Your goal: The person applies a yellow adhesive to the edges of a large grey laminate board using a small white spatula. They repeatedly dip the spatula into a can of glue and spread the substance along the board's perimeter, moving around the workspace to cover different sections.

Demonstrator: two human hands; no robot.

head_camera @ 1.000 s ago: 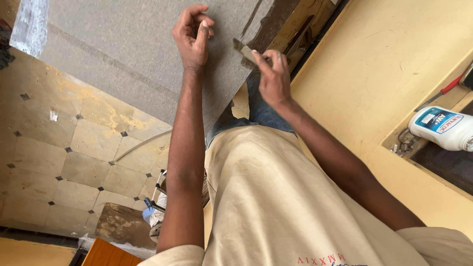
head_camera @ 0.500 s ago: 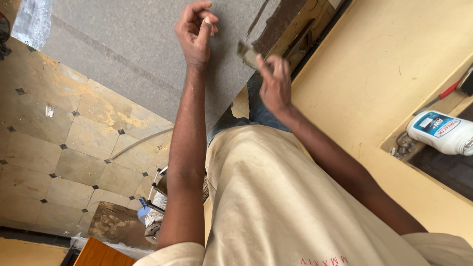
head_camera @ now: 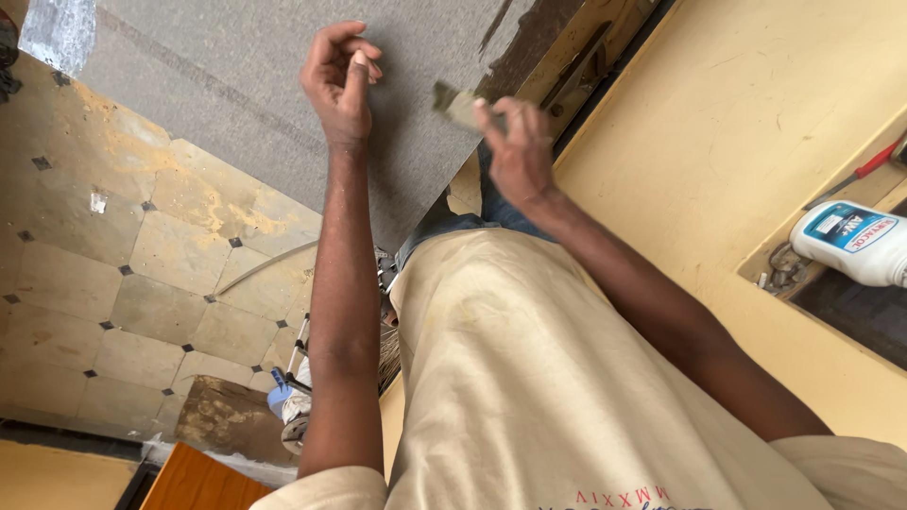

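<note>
Grey panel (head_camera: 236, 85), right hand (head_camera: 518, 151) hiding small scrap (head_camera: 453, 102)

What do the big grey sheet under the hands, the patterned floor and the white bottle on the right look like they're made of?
The large grey sheet looks like matte felt or thin carpet: a flat, fuzzy, dull surface. The beige tiled floor seems to be stone or ceramic, with small dark diamond insets and a worn, stained face. The white bottle appears to be smooth plastic, faintly glossy.
</note>
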